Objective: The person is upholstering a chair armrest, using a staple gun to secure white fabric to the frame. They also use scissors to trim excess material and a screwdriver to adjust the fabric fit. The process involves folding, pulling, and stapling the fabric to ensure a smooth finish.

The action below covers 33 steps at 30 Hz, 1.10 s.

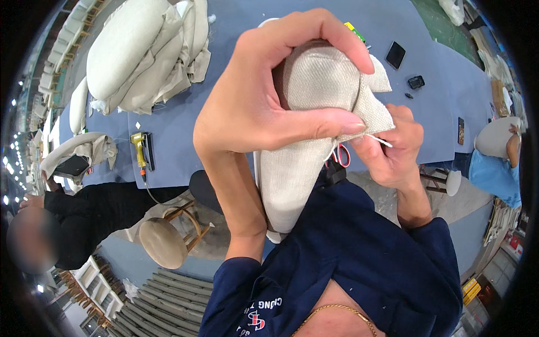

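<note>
A padded piece covered in beige woven fabric (pixel 292 188) is held up close in front of me, its rounded end raised and its long part slanting toward my chest. My left hand (pixel 241 95) wraps round the rounded end, its thumb pressing near the seam. My right hand (pixel 393 146) is closed at the loose fabric flap (pixel 375 109), pinching its lower edge; some of its fingertips are hidden. A white cord end (pixel 380 140) sticks out beside the right thumb. Behind the piece show the red handles of a pair of scissors (pixel 341 155).
On the blue-grey table (pixel 174 121) lie a yellow-green staple gun (pixel 141 149) with a hose, a phone (pixel 395 55) and a small black device (pixel 416 82). Beige padded pieces (pixel 135 50) pile up at far left. A stool (pixel 163 242) stands nearby. Co-workers are at left and right.
</note>
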Each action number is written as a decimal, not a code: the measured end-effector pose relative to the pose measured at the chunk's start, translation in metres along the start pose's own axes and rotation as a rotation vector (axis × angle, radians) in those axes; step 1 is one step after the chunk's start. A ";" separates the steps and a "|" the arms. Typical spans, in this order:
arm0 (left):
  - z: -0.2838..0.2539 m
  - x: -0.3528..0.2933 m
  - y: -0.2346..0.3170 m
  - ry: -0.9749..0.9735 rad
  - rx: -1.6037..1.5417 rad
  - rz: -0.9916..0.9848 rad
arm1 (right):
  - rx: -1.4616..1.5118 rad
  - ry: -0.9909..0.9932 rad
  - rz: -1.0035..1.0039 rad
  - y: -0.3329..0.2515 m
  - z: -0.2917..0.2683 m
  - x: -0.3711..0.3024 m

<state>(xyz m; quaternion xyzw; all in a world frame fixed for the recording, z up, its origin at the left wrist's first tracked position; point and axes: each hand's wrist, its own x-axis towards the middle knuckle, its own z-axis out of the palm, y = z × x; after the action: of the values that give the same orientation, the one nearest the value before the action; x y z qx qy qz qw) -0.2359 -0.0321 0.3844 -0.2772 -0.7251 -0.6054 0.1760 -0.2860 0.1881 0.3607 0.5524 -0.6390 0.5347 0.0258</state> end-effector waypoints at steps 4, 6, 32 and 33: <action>0.000 -0.003 0.000 0.035 -0.029 -0.020 | 0.212 0.013 0.219 -0.012 0.006 0.002; 0.000 -0.008 0.001 0.053 -0.039 -0.029 | 0.310 0.024 0.308 -0.020 0.008 0.005; -0.040 -0.004 0.019 -0.218 0.086 0.038 | 0.409 0.076 0.146 -0.011 0.038 0.005; -0.041 -0.005 0.019 -0.212 0.095 0.033 | 0.413 0.065 0.164 -0.015 0.038 0.006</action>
<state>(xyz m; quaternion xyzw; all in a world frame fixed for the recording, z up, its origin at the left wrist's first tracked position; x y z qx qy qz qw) -0.2235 -0.0711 0.4052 -0.3430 -0.7629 -0.5345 0.1214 -0.2559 0.1596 0.3573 0.4744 -0.5577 0.6721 -0.1108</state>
